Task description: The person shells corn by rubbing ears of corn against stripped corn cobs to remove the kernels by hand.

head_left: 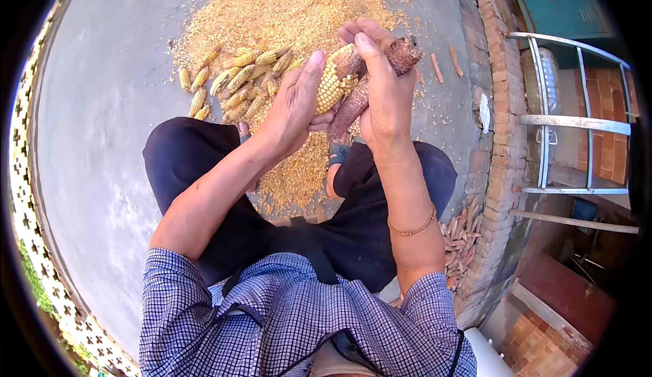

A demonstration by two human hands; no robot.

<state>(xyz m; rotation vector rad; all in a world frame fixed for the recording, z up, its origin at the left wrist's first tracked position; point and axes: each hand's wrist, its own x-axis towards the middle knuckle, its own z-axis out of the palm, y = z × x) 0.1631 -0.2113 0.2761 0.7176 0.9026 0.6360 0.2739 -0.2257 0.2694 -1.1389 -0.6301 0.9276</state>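
Note:
My left hand (297,100) is closed round a partly shelled ear of corn (331,90), yellow kernels on its lower part and a bare patch toward the top. In my right hand (388,100) is a bare reddish-brown corn cob (350,111), slanting across the palm with its dark end above the thumb. The cob presses against the ear's kernels. Beyond my left hand lies a pile of unshelled corn ears (238,85). Loose kernels (272,10) spread behind the ears and between my feet.
Bare cobs (463,241) are heaped by the brick edge (499,105) on the right, with a few more on the floor farther off. A metal railing (577,122) stands beyond the bricks. A pierced wall (34,228) borders the concrete floor (102,139) at left.

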